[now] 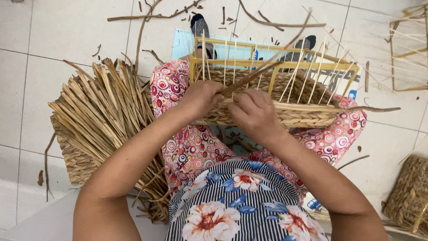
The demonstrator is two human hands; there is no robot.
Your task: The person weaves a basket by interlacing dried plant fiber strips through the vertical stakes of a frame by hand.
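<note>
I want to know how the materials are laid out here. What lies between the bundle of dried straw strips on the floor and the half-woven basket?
In the head view, the person's knee in red patterned cloth and the left forearm lie between the straw bundle and the basket.

Floor of large pale tiles (67, 31) with thin grey grout lines, evenly lit, soft shadows only. Dry brown fibre scraps (147, 17) scattered across the far tiles. A light blue mat (182, 42) lies flat on the floor at centre. At the right edge, a bare stick frame (408, 49); lower right, a woven basket (408, 196). No walls or windows in view.
</note>
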